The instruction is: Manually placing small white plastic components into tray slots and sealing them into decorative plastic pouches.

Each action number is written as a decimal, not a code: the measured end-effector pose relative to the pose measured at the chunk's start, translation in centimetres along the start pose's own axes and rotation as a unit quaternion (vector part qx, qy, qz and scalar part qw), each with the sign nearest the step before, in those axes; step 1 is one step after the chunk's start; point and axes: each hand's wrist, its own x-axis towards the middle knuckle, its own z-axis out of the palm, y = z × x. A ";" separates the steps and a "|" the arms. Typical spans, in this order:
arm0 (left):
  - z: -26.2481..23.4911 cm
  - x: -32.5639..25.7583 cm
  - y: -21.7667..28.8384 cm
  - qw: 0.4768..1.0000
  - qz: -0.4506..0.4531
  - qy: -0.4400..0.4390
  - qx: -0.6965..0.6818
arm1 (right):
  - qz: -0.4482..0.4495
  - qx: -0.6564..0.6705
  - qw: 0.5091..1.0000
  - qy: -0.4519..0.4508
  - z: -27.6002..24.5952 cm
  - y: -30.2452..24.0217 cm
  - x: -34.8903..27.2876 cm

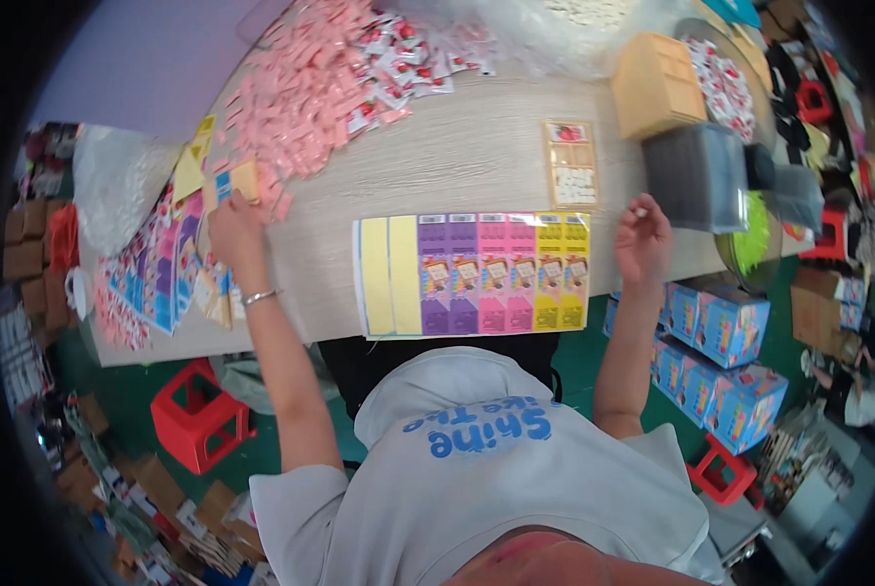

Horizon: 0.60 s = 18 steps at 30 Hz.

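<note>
At the table's left, my left hand (pixel 235 232) is closed on a small tan tray (pixel 246 182) with a blue patch, beside a heap of pink sachets (pixel 291 98). My right hand (pixel 642 244) is raised near the table's front right, its fingers curled together; what they hold, if anything, is too small to make out. Between my hands lies a sheet of stickers (pixel 503 273) in purple, pink and yellow, with bare yellow strips at its left. Beyond it, a tan compartment tray (pixel 571 161) contains a red-printed sachet and white bits.
A stack of tan trays (pixel 657 88) stands behind a grey translucent bin (pixel 693 178) at the right. White-and-red sachets (pixel 408 54) lie at the back. Finished-looking colourful packs (pixel 159 269) are piled at the left. Blue boxes (pixel 716 322) and red stools (pixel 200 417) stand on the floor.
</note>
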 end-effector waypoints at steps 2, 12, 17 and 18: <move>1.2 0.6 -0.9 0.987 0.054 0.151 -0.031 | 0.010 -0.034 0.999 0.032 -0.7 0.3 0.9; 0.7 2.8 2.4 0.995 -0.048 0.088 0.021 | -0.158 -0.831 0.513 0.147 6.8 4.4 -0.5; -0.2 4.9 -3.8 0.990 0.060 0.122 -0.025 | -0.100 -0.806 0.567 0.137 5.5 3.3 0.4; -0.8 5.2 -6.5 0.986 0.008 0.164 -0.034 | -0.100 -0.805 0.568 0.136 5.1 3.4 0.5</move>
